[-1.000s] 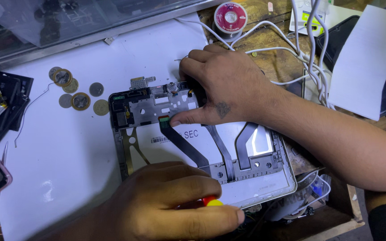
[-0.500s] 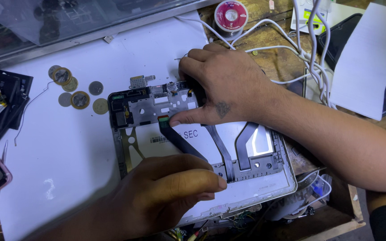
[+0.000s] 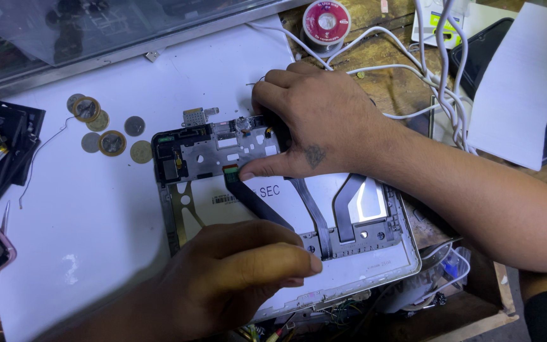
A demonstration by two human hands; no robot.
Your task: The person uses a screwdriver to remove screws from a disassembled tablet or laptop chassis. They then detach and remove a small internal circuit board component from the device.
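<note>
White sheeting covers the bench (image 3: 96, 215), and on it lies an opened tablet (image 3: 349, 278), back cover off, its metal frame and flat ribbon cables (image 3: 314, 212) bared. From the one view overhead, the right hand (image 3: 318, 123) reaches in from the far side and rests on the tablet's top edge, thumb pressed flat beside a green connector (image 3: 230, 170), the other fingers curled over the board. The left hand (image 3: 235, 278) lies on the near edge, fingers together and stretched flat along the rim; I cannot tell whether anything is pinched under them. Coins (image 3: 106, 130) sit just left of the tablet, a solder reel (image 3: 326, 21) and white wires (image 3: 438, 76) beyond it. To my eye the risk is at that thumb: too hard a push could crease the dark ribbon or lift the connector. A slip of the near hand might slide the tablet toward the bench edge.
</note>
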